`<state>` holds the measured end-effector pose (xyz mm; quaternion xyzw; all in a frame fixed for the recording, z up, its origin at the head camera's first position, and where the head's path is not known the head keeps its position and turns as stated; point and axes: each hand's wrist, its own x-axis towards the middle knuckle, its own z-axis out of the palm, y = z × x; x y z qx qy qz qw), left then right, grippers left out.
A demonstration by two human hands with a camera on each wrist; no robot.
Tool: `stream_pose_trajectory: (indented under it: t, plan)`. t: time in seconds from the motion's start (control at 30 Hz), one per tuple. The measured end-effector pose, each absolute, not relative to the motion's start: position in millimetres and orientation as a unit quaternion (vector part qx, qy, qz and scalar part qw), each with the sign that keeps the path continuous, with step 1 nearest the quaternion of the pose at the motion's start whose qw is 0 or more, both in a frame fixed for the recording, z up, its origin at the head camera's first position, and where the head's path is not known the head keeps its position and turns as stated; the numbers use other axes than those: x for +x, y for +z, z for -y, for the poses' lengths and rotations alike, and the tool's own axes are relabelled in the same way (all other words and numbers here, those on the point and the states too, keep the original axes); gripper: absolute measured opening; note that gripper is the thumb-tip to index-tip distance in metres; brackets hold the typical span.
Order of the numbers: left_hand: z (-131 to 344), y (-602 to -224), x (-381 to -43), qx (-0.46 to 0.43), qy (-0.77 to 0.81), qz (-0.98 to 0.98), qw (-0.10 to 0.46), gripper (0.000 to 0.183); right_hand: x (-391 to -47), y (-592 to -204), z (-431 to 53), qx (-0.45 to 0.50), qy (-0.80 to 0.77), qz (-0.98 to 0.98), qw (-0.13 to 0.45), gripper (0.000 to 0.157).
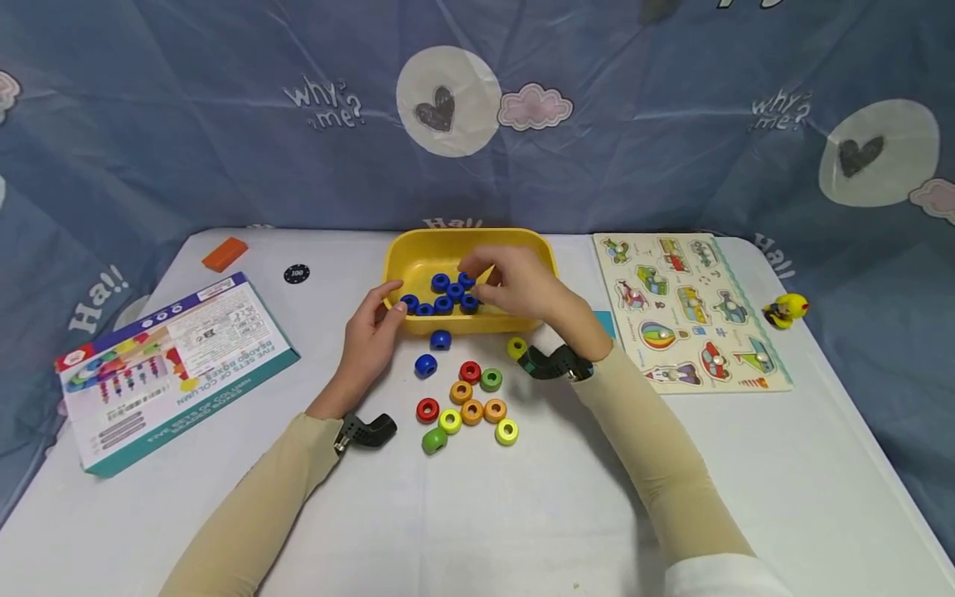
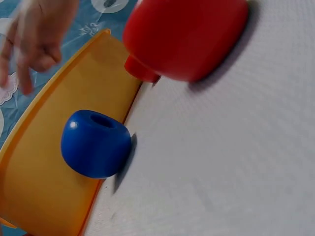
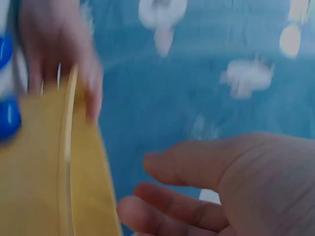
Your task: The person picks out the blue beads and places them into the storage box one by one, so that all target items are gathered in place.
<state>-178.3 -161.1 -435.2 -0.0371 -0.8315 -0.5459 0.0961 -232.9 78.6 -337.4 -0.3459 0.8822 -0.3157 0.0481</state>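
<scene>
Head view: a yellow tray (image 1: 418, 249) sits at the far middle of the white table (image 1: 522, 514), holding a cluster of blue beads (image 1: 446, 294). The left hand (image 1: 370, 332) grips the tray's near-left rim, thumb on the edge. The right hand (image 1: 515, 282) hovers over the tray beside the blue beads, fingers bent downward; whether it pinches a bead cannot be told. Two more blue beads (image 1: 440, 339) lie on the table just outside the tray's front wall. Near them lies a loose group of red, orange, green and yellow beads (image 1: 472, 398). A printed box (image 1: 172, 365) lies at left, an animal-and-vehicle puzzle board (image 1: 690, 311) at right.

Left wrist view: one blue bead (image 2: 93, 142) rests against the tray's outer wall (image 2: 59, 162); a red bead (image 2: 187, 37) lies just beyond it.

Right wrist view: blurred. The right hand's fingers (image 3: 197, 172) appear loosely extended, holding nothing visible, beside the tray rim (image 3: 69, 147).
</scene>
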Motion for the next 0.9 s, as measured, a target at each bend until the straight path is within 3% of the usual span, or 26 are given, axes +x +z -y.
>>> stream_pose_trajectory:
  t: [0.27, 0.9]
  plan:
    - [162, -434, -178, -0.045, -0.553, 0.826, 0.1, 0.04, -186, -352, -45, -0.472, -0.211, -0.852, 0.082, 0.027]
    - [160, -435, -179, -0.045, -0.541, 0.833, 0.101, 0.041, -165, -378, -28, -0.416, 0.0, -0.909, 0.027, 0.021]
